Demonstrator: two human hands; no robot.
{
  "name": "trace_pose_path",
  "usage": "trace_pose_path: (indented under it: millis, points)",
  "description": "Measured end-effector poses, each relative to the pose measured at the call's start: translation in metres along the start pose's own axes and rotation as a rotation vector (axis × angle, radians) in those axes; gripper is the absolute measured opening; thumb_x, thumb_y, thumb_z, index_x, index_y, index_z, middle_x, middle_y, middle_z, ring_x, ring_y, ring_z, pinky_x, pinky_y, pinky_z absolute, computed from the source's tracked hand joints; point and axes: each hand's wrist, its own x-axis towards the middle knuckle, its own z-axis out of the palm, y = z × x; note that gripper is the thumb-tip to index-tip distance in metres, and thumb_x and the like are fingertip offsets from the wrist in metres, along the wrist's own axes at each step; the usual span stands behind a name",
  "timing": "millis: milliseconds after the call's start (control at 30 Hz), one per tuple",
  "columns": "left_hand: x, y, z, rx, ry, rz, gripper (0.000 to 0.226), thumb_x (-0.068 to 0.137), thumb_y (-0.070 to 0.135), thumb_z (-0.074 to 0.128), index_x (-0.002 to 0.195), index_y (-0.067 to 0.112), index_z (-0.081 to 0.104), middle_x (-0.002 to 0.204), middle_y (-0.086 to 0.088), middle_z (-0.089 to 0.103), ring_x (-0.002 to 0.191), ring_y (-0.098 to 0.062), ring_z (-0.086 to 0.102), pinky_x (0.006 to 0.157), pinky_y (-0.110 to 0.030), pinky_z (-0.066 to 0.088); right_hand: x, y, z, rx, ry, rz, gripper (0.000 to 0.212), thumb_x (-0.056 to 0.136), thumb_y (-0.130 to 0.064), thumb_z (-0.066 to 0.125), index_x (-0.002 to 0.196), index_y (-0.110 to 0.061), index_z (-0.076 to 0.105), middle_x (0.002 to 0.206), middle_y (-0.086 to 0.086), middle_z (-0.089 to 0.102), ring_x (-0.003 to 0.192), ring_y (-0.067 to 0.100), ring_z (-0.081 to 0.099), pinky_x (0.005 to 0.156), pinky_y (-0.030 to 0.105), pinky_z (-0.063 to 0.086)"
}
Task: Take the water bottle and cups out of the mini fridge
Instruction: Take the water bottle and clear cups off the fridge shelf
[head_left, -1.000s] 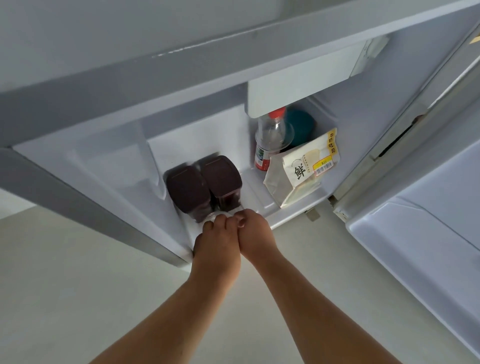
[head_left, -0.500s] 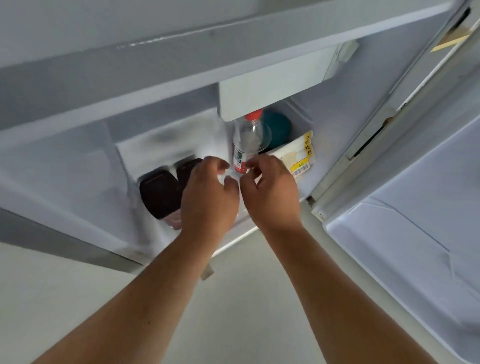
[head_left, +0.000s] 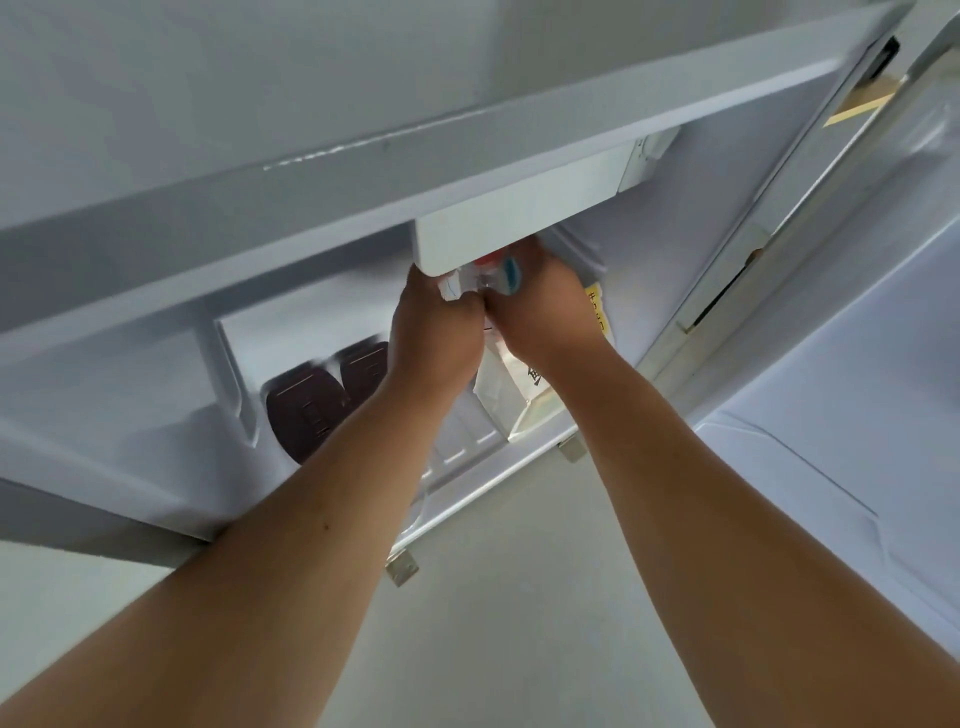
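Nearest, the pale floor lies open below both forearms, with the fridge door swung wide at right. The mini fridge sill crosses under the arms; its top edge and a white inner box overhang the hands closely. The dark-lidded cups sit on the floor of the compartment, left of the left arm. A milk carton stands between the wrists. Farthest, the left hand and right hand, knuckles touching, reach up-and-in, fingers wrapped on the water bottle, mostly hidden, at the back under the box.
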Motion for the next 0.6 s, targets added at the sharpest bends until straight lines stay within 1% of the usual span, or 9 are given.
trace_pose_path:
  millis: [67, 100, 167, 200, 267, 333, 400, 500, 600]
  points:
    - [-0.009, 0.001, -0.006, -0.014, 0.062, 0.066, 0.052, 0.086, 0.017, 0.06, 0.137, 0.025, 0.053, 0.132, 0.009, 0.063, 0.093, -0.005, 0.064, 0.066, 0.002, 0.037, -0.01, -0.003, 0.004, 0.057, 0.056, -0.05, 0.036, 0.09, -0.017, 0.066, 0.124, -0.022, 0.058, 0.102, -0.009, 0.066, 0.086, 0.012, 0.057, 0.063, 0.0, 0.035]
    - [-0.015, 0.0, -0.009, -0.022, 0.077, 0.108, 0.056, 0.086, 0.02, 0.063, 0.14, 0.026, 0.052, 0.134, 0.009, 0.061, 0.099, -0.008, 0.065, 0.071, 0.0, 0.042, -0.017, -0.004, 0.005, 0.086, 0.064, -0.066, 0.04, 0.09, -0.017, 0.066, 0.128, -0.025, 0.057, 0.112, -0.009, 0.067, 0.094, 0.01, 0.059, 0.068, 0.002, 0.037]
    - [-0.03, 0.0, -0.016, -0.019, 0.105, 0.165, 0.063, 0.084, 0.029, 0.069, 0.143, 0.027, 0.049, 0.137, 0.008, 0.057, 0.108, -0.013, 0.065, 0.084, -0.019, 0.054, -0.031, -0.007, 0.009, 0.103, 0.052, -0.099, 0.051, 0.09, -0.016, 0.068, 0.137, -0.027, 0.053, 0.127, -0.007, 0.065, 0.099, 0.005, 0.059, 0.078, 0.013, 0.047]
    - [-0.039, -0.001, -0.019, -0.007, 0.129, 0.176, 0.067, 0.081, 0.036, 0.071, 0.144, 0.028, 0.048, 0.137, 0.008, 0.055, 0.108, -0.013, 0.065, 0.086, -0.026, 0.057, -0.038, -0.008, 0.011, 0.094, 0.05, -0.121, 0.056, 0.09, -0.017, 0.071, 0.141, -0.027, 0.051, 0.131, -0.006, 0.063, 0.098, 0.0, 0.057, 0.08, 0.014, 0.048]
    - [-0.057, -0.004, -0.026, 0.019, 0.186, 0.183, 0.071, 0.079, 0.047, 0.073, 0.143, 0.03, 0.047, 0.138, 0.009, 0.052, 0.108, -0.014, 0.065, 0.089, -0.035, 0.058, -0.054, -0.01, 0.016, 0.07, 0.071, -0.191, 0.064, 0.089, -0.021, 0.078, 0.145, -0.024, 0.047, 0.137, -0.004, 0.059, 0.103, -0.006, 0.049, 0.081, 0.004, 0.043]
    - [-0.073, -0.01, -0.032, 0.035, 0.247, 0.19, 0.071, 0.08, 0.051, 0.075, 0.142, 0.029, 0.048, 0.137, 0.007, 0.053, 0.116, -0.016, 0.063, 0.094, -0.041, 0.057, -0.073, -0.012, 0.022, 0.067, 0.092, -0.26, 0.067, 0.088, -0.026, 0.08, 0.145, -0.024, 0.046, 0.139, -0.003, 0.056, 0.112, 0.0, 0.052, 0.082, -0.003, 0.037]
    - [-0.09, -0.022, -0.038, 0.053, 0.27, 0.172, 0.07, 0.079, 0.053, 0.075, 0.139, 0.027, 0.05, 0.134, 0.004, 0.056, 0.118, -0.014, 0.061, 0.096, -0.04, 0.055, -0.095, -0.007, 0.029, 0.068, 0.074, -0.271, 0.065, 0.086, -0.028, 0.081, 0.142, -0.028, 0.047, 0.136, -0.007, 0.054, 0.116, 0.003, 0.053, 0.083, -0.003, 0.036]
    - [-0.116, -0.046, -0.043, 0.157, 0.208, 0.084, 0.068, 0.08, 0.053, 0.076, 0.138, 0.028, 0.052, 0.132, 0.003, 0.056, 0.112, -0.003, 0.059, 0.094, -0.028, 0.054, -0.131, 0.01, 0.043, 0.06, -0.048, -0.157, 0.068, 0.083, -0.031, 0.084, 0.138, -0.036, 0.045, 0.134, -0.013, 0.053, 0.108, 0.0, 0.055, 0.077, -0.004, 0.037]
    - [-0.138, -0.073, -0.042, 0.297, 0.112, 0.042, 0.064, 0.084, 0.047, 0.075, 0.139, 0.031, 0.047, 0.135, 0.012, 0.051, 0.121, -0.006, 0.051, 0.097, -0.031, 0.051, -0.158, 0.028, 0.059, 0.085, -0.194, -0.055, 0.066, 0.082, -0.041, 0.085, 0.136, -0.037, 0.047, 0.134, -0.011, 0.056, 0.098, 0.002, 0.061, 0.076, 0.008, 0.043]
